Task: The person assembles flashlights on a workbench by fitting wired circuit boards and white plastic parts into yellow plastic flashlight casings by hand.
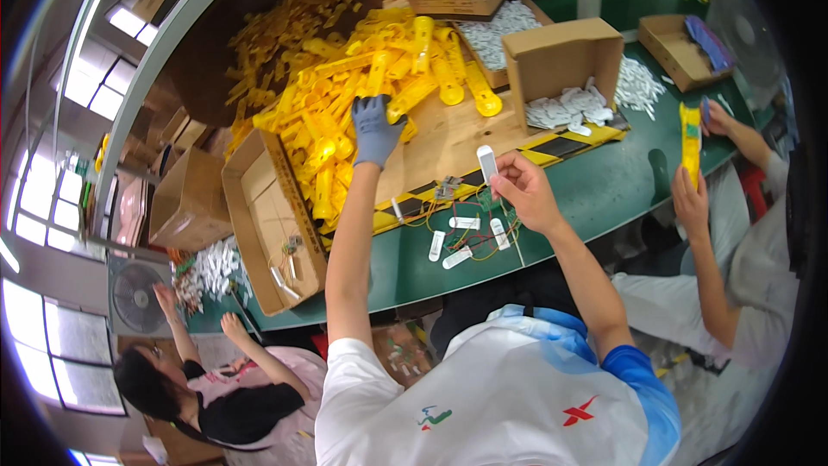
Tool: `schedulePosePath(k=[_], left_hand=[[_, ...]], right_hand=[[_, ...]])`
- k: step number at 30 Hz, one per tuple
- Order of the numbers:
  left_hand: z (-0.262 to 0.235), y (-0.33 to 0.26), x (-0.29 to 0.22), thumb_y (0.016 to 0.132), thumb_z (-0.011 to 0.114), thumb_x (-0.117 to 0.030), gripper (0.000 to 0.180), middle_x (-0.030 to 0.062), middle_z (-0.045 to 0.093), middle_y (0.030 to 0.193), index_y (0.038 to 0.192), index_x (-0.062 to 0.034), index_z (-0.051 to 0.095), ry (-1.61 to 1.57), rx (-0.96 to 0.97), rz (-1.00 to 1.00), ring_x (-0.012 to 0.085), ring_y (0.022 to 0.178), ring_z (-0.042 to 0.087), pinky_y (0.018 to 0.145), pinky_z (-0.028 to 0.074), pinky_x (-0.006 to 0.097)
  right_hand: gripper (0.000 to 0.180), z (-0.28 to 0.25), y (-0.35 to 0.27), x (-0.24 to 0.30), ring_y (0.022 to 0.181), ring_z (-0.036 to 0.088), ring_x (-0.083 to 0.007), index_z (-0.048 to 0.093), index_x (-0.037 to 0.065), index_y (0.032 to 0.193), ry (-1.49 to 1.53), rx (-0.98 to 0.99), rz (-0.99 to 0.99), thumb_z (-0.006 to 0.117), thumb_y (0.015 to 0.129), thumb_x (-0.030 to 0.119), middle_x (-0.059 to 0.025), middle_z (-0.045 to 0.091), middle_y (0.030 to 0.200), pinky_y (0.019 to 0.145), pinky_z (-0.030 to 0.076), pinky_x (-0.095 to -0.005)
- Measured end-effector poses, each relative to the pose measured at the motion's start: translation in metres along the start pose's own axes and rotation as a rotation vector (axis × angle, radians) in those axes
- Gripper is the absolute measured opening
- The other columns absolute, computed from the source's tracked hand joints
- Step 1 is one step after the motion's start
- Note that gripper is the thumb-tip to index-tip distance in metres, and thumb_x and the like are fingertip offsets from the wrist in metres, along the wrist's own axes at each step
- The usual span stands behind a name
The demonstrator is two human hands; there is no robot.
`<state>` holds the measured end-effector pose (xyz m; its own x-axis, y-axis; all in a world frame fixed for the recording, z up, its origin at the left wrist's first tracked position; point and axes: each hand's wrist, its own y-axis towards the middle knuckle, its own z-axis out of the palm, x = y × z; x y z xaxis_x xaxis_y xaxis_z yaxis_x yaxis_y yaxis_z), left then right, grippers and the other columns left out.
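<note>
My left hand (377, 131), in a grey glove, reaches over the near edge of a big heap of yellow plastic casings (319, 129). Its thumb stands apart from the fingers, and nothing shows in its grip. Bare, my right hand (524, 194) pinches a small white plastic piece (487, 164) with rounded ends and a greyish inset, held upright above the table. Below that hand, several similar white pieces (464, 223) lie on the green tabletop (392, 272) among thin red, yellow and green wires. A small green circuit board (488, 200) sits partly behind my right fingers.
An open cardboard box (274, 220) stands left of my left forearm. Black-yellow tape (561, 148) edges the wooden board. A tipped carton (561, 69) holds white pieces. At right a co-worker holds a yellow casing (690, 142); another person (216, 380) works at left, near a fan (138, 296).
</note>
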<state>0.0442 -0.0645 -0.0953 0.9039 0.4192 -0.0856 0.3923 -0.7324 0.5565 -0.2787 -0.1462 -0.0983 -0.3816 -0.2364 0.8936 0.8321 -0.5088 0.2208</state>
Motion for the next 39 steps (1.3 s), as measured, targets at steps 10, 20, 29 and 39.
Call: schedulePosePath(k=[10,20,29,39], left_hand=[[-0.147,-0.076,-0.103,0.070,0.079,-0.009,0.053,0.0157,0.058,0.110,0.120,-0.0084,0.062,-0.079,-0.013,0.248,0.0341,0.102,0.057,0.088,0.048,0.042],[-0.162,-0.114,-0.108,0.067,0.080,-0.006,0.055,0.0128,0.058,0.107,0.119,-0.0081,0.062,-0.027,0.069,0.295,0.0314,0.098,0.058,0.089,0.046,0.042],[-0.160,-0.141,-0.123,0.062,0.084,-0.005,0.053,0.0141,0.063,0.103,0.111,-0.0065,0.065,-0.311,0.078,0.209,0.0313,0.095,0.062,0.081,0.053,0.040],[-0.159,-0.170,-0.123,0.064,0.084,-0.007,0.051,0.0157,0.062,0.111,0.112,-0.0072,0.066,-0.612,0.149,0.105,0.0343,0.098,0.062,0.084,0.052,0.039]], right_hand=[[0.020,-0.016,0.039,0.049,0.059,0.059,-0.0131,0.064,-0.004,0.078,-0.615,-0.219,-0.098,0.070,0.080,0.014,-0.0076,0.064,0.066,0.057,0.047,-0.0278],[0.016,-0.014,0.012,0.061,0.054,0.059,-0.0147,0.064,-0.003,0.079,-0.740,0.037,0.009,0.070,0.077,0.012,-0.0083,0.063,0.062,0.054,0.046,-0.0271],[0.019,-0.008,-0.014,0.020,0.060,0.060,-0.0143,0.060,0.001,0.085,-0.702,-0.090,-0.346,0.073,0.079,0.013,-0.0056,0.062,0.070,0.057,0.048,-0.0273],[0.054,-0.025,-0.036,-0.002,0.119,0.056,-0.0201,0.051,-0.008,0.132,0.353,0.519,0.352,0.066,0.090,0.021,-0.0174,0.058,0.130,0.101,0.044,-0.0321]])
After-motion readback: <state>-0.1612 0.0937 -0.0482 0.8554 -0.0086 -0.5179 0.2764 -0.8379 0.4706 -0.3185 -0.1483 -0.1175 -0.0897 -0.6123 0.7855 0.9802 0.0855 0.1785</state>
